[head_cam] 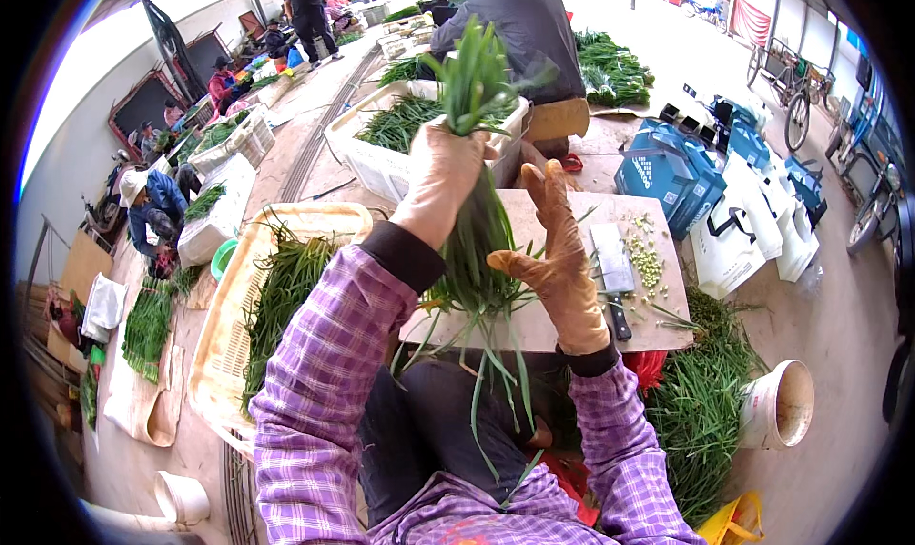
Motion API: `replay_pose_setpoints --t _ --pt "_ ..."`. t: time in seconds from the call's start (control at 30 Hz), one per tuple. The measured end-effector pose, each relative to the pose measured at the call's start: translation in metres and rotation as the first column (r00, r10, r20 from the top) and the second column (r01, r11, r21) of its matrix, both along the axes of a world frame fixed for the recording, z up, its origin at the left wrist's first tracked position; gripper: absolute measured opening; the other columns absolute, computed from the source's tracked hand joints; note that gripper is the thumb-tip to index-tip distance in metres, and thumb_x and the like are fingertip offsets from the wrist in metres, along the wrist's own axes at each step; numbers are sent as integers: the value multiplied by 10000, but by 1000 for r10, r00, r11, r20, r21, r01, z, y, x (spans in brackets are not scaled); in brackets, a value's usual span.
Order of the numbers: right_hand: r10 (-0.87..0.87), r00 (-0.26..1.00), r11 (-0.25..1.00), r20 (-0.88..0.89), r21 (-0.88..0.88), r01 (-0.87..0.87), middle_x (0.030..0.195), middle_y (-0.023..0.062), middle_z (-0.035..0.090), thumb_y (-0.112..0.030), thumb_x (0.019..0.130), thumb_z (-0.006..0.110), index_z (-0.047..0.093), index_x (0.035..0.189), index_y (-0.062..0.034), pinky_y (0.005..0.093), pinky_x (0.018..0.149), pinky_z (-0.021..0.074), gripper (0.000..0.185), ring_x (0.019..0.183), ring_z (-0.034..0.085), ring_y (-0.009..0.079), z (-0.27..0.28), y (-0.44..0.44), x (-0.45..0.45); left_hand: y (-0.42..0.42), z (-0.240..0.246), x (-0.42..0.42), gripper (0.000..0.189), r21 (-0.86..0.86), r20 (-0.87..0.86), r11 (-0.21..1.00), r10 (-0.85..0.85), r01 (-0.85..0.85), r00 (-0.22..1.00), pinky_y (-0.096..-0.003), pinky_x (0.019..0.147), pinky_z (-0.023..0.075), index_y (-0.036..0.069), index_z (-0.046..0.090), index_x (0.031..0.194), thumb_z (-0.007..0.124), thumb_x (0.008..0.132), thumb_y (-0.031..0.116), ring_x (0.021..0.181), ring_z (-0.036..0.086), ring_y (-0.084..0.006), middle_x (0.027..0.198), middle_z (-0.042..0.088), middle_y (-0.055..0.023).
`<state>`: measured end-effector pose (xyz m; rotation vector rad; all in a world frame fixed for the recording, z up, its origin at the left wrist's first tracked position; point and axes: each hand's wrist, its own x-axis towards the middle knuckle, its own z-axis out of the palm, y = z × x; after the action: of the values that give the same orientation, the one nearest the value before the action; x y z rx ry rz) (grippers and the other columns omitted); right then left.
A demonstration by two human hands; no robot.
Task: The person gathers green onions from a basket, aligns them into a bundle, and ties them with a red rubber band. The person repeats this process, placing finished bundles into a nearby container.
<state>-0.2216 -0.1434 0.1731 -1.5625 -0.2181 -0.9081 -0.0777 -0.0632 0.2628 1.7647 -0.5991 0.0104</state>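
Note:
My left hand is closed around a thick bunch of garlic chives. One end sticks up above the fist, while the long leaves hang over the near edge of a low board table. Gloved in brown, my right hand is beside the hanging leaves with its fingers spread and nothing in it. To its right, a cleaver with a black handle lies on the board. Small cut stalk pieces are scattered beside the blade.
A cream plastic crate of chives stands at my left, and a white crate stands beyond the board. Opposite sits a person. Loose greens, a white bucket and blue bags are on the right.

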Motion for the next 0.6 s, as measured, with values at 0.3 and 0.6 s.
replay_pose_setpoints --t 0.3,0.6 --pt "117 992 807 43 578 -120 1484 117 426 -267 984 567 233 1540 -79 363 1109 396 675 1328 454 220 5 50 38 -34 -21 -28 184 -404 -91 913 -104 59 990 -354 683 535 59 705 1020 719 864 155 748 694 -216 836 730 -97" --pt "121 945 752 304 593 -287 1320 134 580 -62 972 549 474 1363 24 343 1005 476 407 1181 582 205 -24 -23 34 -15 30 -110 789 -524 -130 710 -612 470 780 -302 905 501 3 517 1262 940 602 86 1022 621 -195 1141 660 -110"
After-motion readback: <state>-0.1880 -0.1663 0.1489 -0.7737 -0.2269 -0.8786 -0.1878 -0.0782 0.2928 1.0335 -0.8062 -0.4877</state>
